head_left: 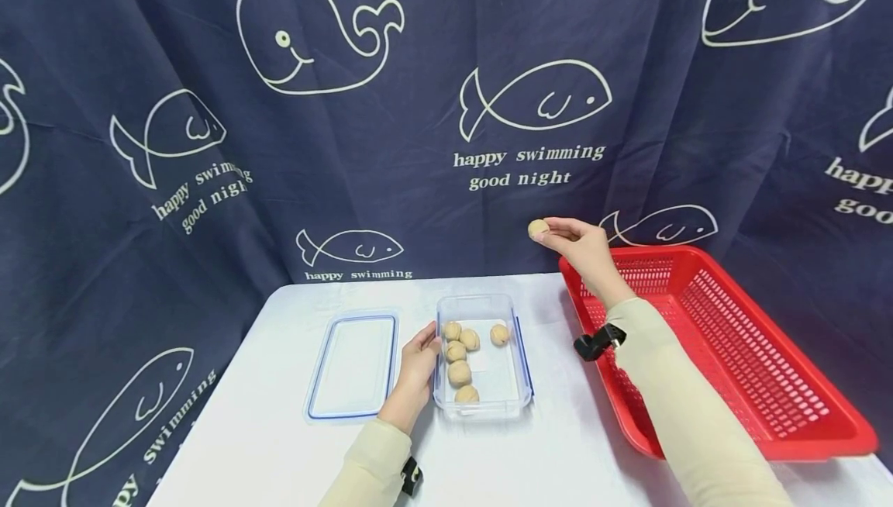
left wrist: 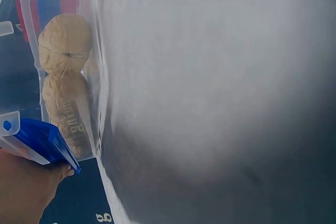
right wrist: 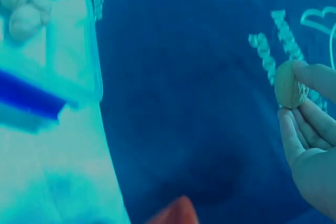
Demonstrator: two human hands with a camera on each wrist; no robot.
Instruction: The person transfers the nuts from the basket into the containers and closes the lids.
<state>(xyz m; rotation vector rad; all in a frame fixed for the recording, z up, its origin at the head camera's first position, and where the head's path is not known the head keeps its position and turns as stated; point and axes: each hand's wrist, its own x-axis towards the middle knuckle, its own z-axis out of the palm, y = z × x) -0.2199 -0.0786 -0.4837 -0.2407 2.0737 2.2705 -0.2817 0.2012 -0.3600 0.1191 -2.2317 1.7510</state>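
Note:
Between the thumb and fingertips of my right hand [head_left: 582, 247], a walnut [head_left: 538, 229] is pinched, raised near the red basket's far left corner. That walnut [right wrist: 292, 84] shows its seam in the right wrist view. My left hand [head_left: 416, 367] grips the left side of a clear plastic container [head_left: 519, 402], which stands lidless on the table. Beside the hand in the left wrist view is a blue-edged side latch [left wrist: 44, 140], folded outward. Several walnuts [head_left: 459, 373] lie inside, most along the left wall, with a single one [head_left: 499, 334] at the right.
Left of the container, its clear lid [head_left: 353, 367] with a blue seal lies flat on the white table [head_left: 279, 383]. A large red plastic basket [head_left: 743, 313] takes up the table's right side, under my right forearm. Behind the table hangs a dark blue curtain [head_left: 432, 143] with whale and fish prints.

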